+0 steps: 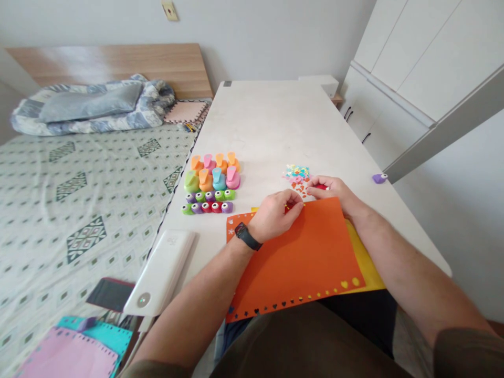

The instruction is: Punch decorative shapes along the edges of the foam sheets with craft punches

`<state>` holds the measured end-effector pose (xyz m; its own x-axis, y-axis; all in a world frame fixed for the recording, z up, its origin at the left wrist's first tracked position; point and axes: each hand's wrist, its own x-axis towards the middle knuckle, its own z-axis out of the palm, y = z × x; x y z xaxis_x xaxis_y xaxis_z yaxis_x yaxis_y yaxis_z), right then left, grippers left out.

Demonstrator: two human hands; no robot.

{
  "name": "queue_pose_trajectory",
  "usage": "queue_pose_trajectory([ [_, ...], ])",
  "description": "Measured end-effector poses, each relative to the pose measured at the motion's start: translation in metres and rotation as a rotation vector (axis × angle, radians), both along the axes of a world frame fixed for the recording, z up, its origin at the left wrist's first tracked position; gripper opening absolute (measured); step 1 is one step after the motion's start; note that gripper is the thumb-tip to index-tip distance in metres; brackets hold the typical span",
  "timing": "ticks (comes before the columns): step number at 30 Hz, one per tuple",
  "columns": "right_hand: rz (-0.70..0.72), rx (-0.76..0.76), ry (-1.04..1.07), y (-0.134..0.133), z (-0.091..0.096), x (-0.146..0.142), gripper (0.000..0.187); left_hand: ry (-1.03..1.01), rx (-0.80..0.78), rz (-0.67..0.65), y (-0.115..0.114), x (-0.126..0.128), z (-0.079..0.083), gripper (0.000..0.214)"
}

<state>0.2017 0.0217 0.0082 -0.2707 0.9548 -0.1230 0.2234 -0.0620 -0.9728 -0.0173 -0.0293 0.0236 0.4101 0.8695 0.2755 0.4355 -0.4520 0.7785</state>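
Observation:
A large orange sheet (291, 257) lies at the table's near edge and hangs over it toward my lap. Small punched shapes run along its near and left edges. My left hand (275, 212), wearing a black watch, pinches the sheet's far edge. Just right of it, my right hand (331, 191) is closed around a small red craft punch (321, 187), mostly covered by the fingers, at the far edge of the sheet. Under the orange sheet a yellow sheet (364, 257) sticks out on the right. Loose orange cutouts (300, 187) and a pile of pastel cutouts (297, 171) lie beyond my hands.
Larger colourful craft punches (205, 180) and small ones (207, 208) stand in rows at left. A purple punch (380, 178) sits at the table's right edge. A white device (163, 268) lies at the left edge. Punched pink and turquoise sheets (71, 352) are at lower left, beside the bed.

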Motion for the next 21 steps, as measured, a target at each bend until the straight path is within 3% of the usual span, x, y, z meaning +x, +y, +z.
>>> queue_pose_trajectory([
  [3, -0.140, 0.202, -0.265, 0.013, -0.010, 0.004, 0.025, 0.009, -0.012, -0.042, 0.000, 0.001, -0.003, 0.013],
  [6, -0.166, 0.311, -0.492, 0.018, -0.014, 0.005, 0.023, 0.019, -0.007, -0.058, 0.000, 0.002, -0.007, 0.012],
  [11, -0.177, 0.367, -0.592, 0.016, -0.012, 0.006, 0.024, 0.061, 0.006, -0.050, 0.002, 0.000, -0.010, 0.011],
  [15, -0.272, 0.359, -0.547, 0.018, -0.014, 0.013, 0.030, 0.095, 0.021, -0.024, 0.003, -0.001, -0.014, 0.011],
  [18, -0.332, 0.301, -0.348, 0.022, -0.016, 0.021, 0.029, 0.122, 0.036, 0.001, 0.005, -0.002, -0.018, 0.012],
  [21, -0.252, 0.167, -0.142, 0.025, -0.015, 0.028, 0.028, 0.166, 0.046, 0.015, 0.006, -0.003, -0.022, 0.013],
])
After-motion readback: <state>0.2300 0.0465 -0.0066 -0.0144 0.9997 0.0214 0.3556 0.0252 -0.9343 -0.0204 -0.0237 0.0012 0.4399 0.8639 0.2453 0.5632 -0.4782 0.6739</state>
